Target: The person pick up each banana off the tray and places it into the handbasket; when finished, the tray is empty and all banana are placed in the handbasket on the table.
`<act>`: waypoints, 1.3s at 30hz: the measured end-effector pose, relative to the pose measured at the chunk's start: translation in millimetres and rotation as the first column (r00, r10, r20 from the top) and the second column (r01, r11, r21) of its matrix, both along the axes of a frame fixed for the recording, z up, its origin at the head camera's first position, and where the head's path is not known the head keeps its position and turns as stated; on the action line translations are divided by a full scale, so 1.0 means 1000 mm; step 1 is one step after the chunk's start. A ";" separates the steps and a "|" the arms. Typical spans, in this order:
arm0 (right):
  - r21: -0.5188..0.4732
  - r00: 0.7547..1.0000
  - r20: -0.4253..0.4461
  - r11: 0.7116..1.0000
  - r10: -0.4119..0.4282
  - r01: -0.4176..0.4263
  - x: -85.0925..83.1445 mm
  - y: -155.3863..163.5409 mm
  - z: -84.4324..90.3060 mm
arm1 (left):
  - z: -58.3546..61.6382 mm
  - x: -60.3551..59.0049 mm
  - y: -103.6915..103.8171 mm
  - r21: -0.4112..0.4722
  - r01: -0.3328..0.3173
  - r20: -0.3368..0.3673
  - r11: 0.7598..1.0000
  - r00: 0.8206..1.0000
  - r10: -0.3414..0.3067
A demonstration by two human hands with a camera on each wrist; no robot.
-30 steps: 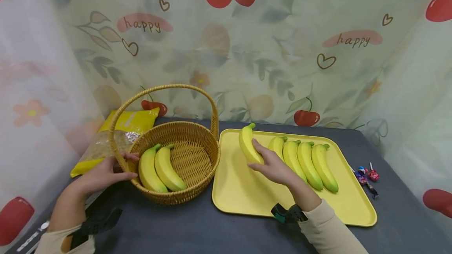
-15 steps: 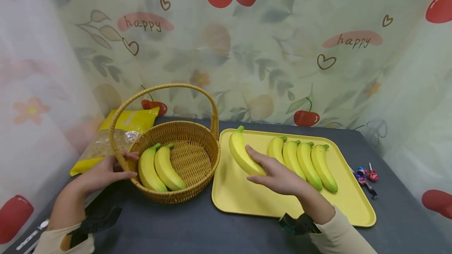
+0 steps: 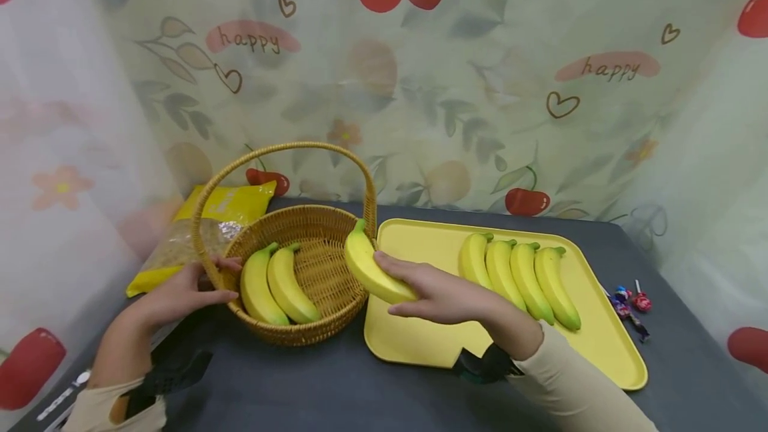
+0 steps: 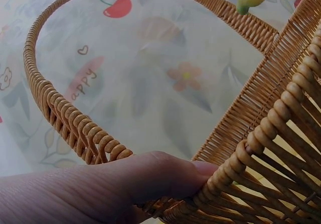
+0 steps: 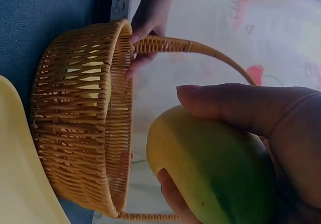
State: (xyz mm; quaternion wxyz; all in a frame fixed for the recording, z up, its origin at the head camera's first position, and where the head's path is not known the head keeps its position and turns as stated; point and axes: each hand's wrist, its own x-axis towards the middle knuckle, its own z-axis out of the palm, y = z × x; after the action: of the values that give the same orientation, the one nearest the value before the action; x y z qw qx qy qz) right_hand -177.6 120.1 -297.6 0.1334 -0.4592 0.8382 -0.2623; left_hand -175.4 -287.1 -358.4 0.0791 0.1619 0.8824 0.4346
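Holding a yellow banana with a green tip [image 3: 373, 269], my right hand [image 3: 441, 295] keeps its fingers curled along the fruit, with the thumb on one side and the other fingers on the other side. The banana is in the air, just over the right rim of the round woven wicker basket with a tall arched handle [image 3: 336, 322], and its green stem points toward the handle. In the right wrist view the same banana [image 5: 210, 174] fills the lower part, and my thumb lies across its top.

My left hand [image 3: 177, 295] grips the left rim of the basket at the base of the handle, thumb on the outside and fingers curled over the edge. In the left wrist view my thumb [image 4: 150, 176] presses against the woven rim.

Inside the basket two more yellow bananas [image 3: 279, 285] lie side by side, touching each other, near the left wall. To the right of the basket, just beside it, a flat yellow rectangular tray [image 3: 420, 345] holds four yellow bananas in a row [image 3: 519, 275], close together on its right half.

Behind the basket on the left lies a yellow plastic bag with a clear window [image 3: 198, 232]. Near the right edge of the dark table [image 3: 300, 385] are a few small wrapped lollipops [image 3: 630, 305].
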 end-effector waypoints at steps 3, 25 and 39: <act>0.037 1.000 -0.010 0.999 0.018 -0.018 -0.006 -0.012 0.001 | -0.001 0.000 0.000 0.014 0.006 0.000 1.000 1.000 -0.006; 0.323 0.993 0.114 0.945 0.012 -0.049 -0.091 -0.110 -0.018 | -0.001 0.000 -0.001 0.000 -0.007 -0.017 1.000 1.000 0.007; 0.396 0.972 0.230 0.917 -0.047 -0.050 -0.105 -0.138 -0.026 | -0.001 0.000 0.000 -0.021 -0.023 -0.033 1.000 0.999 0.022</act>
State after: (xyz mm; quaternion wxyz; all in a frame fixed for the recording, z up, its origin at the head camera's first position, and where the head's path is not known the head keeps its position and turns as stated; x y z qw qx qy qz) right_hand -282.9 -17.7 -324.0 0.3226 -0.3887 0.8519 -0.1383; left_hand -175.3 -286.8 -359.8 0.0616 0.1580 0.8900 0.4232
